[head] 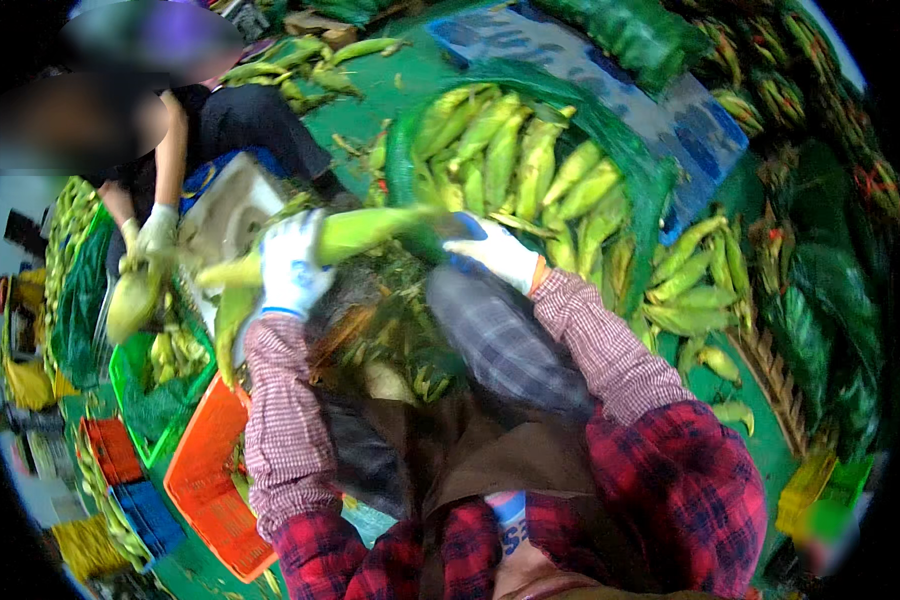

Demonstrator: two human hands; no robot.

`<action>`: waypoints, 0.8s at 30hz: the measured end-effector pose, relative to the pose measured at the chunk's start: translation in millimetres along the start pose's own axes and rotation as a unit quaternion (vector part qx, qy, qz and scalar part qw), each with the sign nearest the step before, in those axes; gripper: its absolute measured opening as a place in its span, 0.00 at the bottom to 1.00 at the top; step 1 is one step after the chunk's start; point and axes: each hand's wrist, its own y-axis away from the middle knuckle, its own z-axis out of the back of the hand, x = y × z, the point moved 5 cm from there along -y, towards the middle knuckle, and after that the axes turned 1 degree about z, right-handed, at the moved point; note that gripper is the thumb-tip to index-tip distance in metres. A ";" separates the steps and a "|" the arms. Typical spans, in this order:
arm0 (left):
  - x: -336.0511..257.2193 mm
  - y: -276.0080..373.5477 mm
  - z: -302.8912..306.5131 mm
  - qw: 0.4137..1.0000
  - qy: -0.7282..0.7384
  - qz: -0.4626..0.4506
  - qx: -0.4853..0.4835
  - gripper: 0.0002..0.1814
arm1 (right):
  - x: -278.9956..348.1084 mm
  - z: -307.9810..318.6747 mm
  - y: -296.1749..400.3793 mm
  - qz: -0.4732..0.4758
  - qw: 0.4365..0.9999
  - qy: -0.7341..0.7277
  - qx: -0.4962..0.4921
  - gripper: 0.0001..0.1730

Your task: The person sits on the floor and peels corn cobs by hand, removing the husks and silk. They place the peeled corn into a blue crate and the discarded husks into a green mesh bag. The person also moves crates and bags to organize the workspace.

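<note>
My left hand [294,262], in a white and blue work glove, is closed around the pale end of a green corn ear in its husk [367,231]. The ear lies level in front of me, blurred by motion. My right hand [491,247], gloved alike, is at the ear's other end; its fingertips are partly hidden and blurred, so its hold cannot be told. Other husked ears hang or lie just below my left hand. Beyond my right hand, a green mesh sack [656,225] stands open, holding many corn ears [499,154].
Husk scraps [397,330] are heaped between my knees. An orange crate [210,480] and a green crate [150,442] stand at the left. A co-worker's gloved hand [157,232] is near a white tub [232,202]. More corn [694,289] lies right of the sack.
</note>
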 end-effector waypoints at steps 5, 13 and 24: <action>97.9 41.7 -41.9 0.971 0.003 0.210 0.114 0.48 | -108.3 79.6 28.3 -0.196 0.947 0.201 -0.158 0.32; 115.1 48.7 -69.2 0.934 -0.032 0.279 0.221 0.46 | -214.6 197.9 108.1 -0.371 0.820 0.317 -0.299 0.47; 112.9 44.2 -71.9 0.931 -0.003 0.305 0.201 0.45 | -249.5 209.7 77.8 -0.445 0.842 0.076 -0.296 0.47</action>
